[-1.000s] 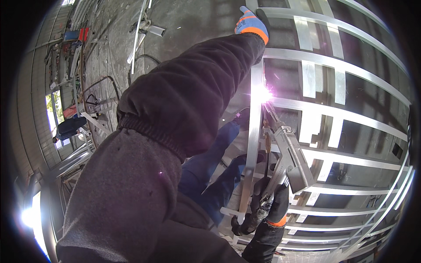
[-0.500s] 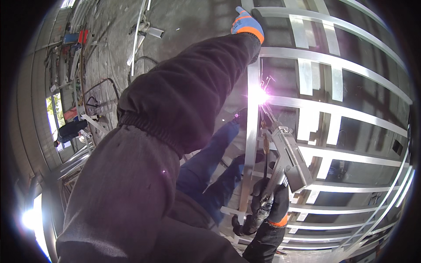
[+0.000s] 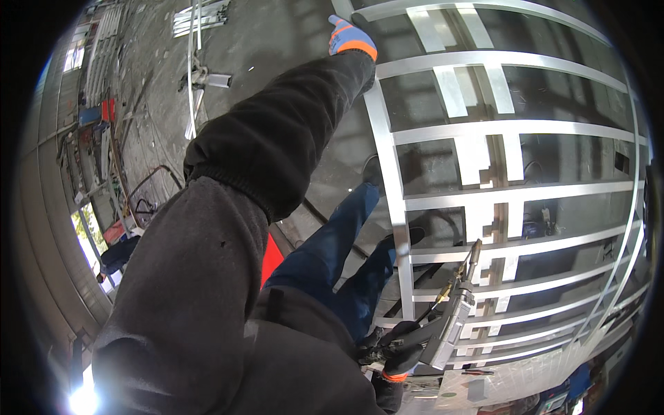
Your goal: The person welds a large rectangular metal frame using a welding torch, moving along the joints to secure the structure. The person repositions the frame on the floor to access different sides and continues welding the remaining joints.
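A silver metal frame [image 3: 391, 166] with a long side rail and several cross bars stretches out in front of me. My left hand [image 3: 351, 39], in a blue glove with an orange cuff, is closed over the side rail at its far end; one finger points outward and the others are partly hidden. Low in the view, my right hand [image 3: 400, 351] wears a dark glove with an orange cuff. It grips a silver welding gun [image 3: 448, 333], its nozzle pointing up over the cross bars. No arc shows at the nozzle.
Flat light metal strips [image 3: 512, 155] lie beneath the cross bars. Cut metal lengths [image 3: 200, 19] and a clamp-like tool [image 3: 199, 77] rest on the concrete floor at far left. Another person [image 3: 119, 254] is at the left edge. A pale board [image 3: 508, 379] stands at lower right.
The bright arc and sparks at the joint are gone. My right hand has drawn the welding gun nearer, away from the joint. My left hand stays on the rail while the view has shifted.
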`<state>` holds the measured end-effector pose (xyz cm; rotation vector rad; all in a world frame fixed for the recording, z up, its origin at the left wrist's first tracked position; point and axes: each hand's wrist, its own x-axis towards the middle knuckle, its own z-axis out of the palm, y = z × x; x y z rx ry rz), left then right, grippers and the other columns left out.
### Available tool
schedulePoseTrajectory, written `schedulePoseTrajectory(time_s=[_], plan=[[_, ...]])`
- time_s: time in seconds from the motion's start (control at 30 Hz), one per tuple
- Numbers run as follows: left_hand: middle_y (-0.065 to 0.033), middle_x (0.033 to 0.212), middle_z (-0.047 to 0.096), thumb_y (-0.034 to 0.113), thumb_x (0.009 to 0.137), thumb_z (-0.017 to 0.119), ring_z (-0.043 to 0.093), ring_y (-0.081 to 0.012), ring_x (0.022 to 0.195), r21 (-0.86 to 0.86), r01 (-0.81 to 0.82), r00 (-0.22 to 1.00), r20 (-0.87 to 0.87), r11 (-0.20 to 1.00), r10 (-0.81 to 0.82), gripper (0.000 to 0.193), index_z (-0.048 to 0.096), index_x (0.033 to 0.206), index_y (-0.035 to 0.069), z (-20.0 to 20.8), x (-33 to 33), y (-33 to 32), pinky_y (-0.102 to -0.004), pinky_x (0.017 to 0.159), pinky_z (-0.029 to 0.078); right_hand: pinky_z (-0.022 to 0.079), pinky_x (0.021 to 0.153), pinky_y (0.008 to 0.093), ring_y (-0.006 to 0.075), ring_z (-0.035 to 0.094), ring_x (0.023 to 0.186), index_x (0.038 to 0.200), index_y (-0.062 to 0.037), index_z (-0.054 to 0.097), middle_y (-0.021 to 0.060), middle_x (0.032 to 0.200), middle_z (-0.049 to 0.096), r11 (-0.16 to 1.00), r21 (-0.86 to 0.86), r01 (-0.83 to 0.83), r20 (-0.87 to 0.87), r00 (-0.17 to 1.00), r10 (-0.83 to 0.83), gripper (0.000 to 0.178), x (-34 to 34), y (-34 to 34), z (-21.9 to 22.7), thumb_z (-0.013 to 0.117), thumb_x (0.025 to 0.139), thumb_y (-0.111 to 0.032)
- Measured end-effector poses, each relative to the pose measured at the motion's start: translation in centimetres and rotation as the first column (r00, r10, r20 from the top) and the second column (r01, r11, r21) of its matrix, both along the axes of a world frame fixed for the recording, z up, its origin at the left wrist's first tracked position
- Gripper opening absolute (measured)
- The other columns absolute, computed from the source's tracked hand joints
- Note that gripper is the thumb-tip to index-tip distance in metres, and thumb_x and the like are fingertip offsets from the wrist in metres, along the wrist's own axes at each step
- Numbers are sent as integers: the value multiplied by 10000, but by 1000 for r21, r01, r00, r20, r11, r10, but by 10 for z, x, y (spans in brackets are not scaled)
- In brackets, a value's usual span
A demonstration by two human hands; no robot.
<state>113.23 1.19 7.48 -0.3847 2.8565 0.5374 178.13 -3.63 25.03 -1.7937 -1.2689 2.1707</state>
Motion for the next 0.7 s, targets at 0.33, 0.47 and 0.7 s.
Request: schedulePoseTrajectory(time_s=[0.33,0.47,0.7], plan=[[-154,1090,722,323,956,653,743,-300,959,48,-37,999,-23,998,38,778,288,1570,15,-31,-11,-4,-416,852,595,531,856,344,233,658,981,1351,8,566,129,1128,676,972,173,-157,187,974,124,638,-64,-55,13,435,1068,-549],[-222,1197,700,231,1009,567,722,-342,1050,173,-25,999,-33,985,31,696,246,1596,39,-58,-8,-18,-435,913,581,504,949,355,235,623,1102,1431,1,505,128,1222,640,1000,-10,-14,-188,982,12,721,-96,-28,36,517,1021,-592],[-180,1356,666,496,1075,384,652,-343,1222,857,-207,939,39,471,341,623,581,1392,-3,-72,-107,-44,-407,1051,486,532,669,346,227,634,782,1453,-4,413,161,978,632,991,-85,100,-245,962,-118,976,-215,76,154,573,883,-780]])
